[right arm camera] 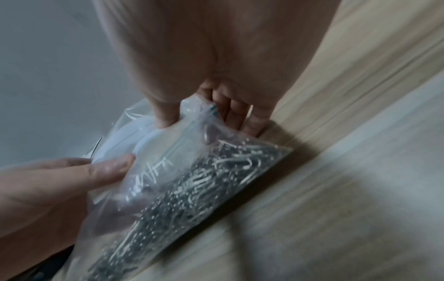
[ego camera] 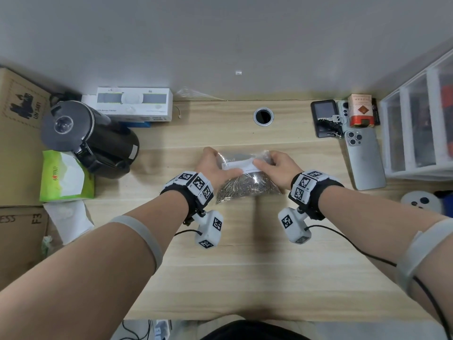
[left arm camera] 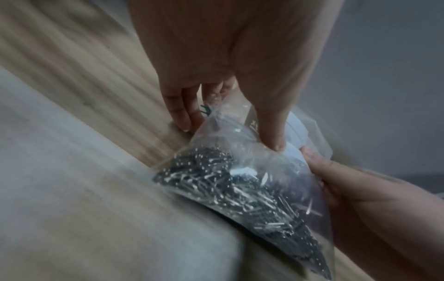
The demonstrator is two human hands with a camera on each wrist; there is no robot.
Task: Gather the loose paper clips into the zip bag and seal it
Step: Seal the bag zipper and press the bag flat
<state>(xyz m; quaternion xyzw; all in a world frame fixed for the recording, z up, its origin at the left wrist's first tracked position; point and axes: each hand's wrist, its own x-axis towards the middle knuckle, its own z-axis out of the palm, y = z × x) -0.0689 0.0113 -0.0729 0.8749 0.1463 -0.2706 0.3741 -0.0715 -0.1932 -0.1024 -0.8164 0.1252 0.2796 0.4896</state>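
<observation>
A clear zip bag (ego camera: 245,177) with a white label strip lies on the wooden desk (ego camera: 245,253), its near half packed with silver paper clips (ego camera: 247,188). My left hand (ego camera: 215,168) pinches the bag's upper left part, thumb on the front face and fingers behind. My right hand (ego camera: 277,168) pinches the upper right part the same way. In the left wrist view the thumb presses the bag (left arm camera: 240,171) above the clips (left arm camera: 228,186). The right wrist view shows the bag (right arm camera: 168,161) and clips (right arm camera: 204,180). The zip edge is partly hidden by my fingers.
A black kettle (ego camera: 90,141), a green tissue pack (ego camera: 63,177) and a white box (ego camera: 134,104) stand at the left. Phones (ego camera: 365,160), keys and a red box (ego camera: 361,110) lie at the right by white drawers (ego camera: 421,128). A cable hole (ego camera: 263,116) sits behind the bag.
</observation>
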